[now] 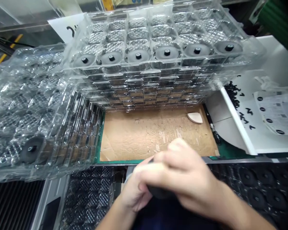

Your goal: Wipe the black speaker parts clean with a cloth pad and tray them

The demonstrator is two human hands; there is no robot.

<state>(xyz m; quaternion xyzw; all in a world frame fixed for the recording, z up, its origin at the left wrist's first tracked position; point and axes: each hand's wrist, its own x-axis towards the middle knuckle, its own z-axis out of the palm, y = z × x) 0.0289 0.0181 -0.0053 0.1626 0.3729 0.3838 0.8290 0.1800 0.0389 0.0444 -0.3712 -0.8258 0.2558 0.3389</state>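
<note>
We see a bench covered by a green mat (227,152), with a scuffed cardboard sheet (144,134) lying flat on it. A small beige wedge (195,117) rests on the cardboard, and a black pen (212,126) lies along its right edge. One stack of clear trays (158,80) stands at the back, another stack (38,121) at the left, and a white board (254,127) at the right

Bright, even light falls from above. The fingers (158,174) and the dark part (160,192) they clasp are smeared by motion blur. Beyond the fingers, white glare sparkles across the stacked clear trays (158,51). Just past them the cardboard (134,134) is flatly lit and sharper. The far-right upper corner falls dark, and straight edges bow.
</note>
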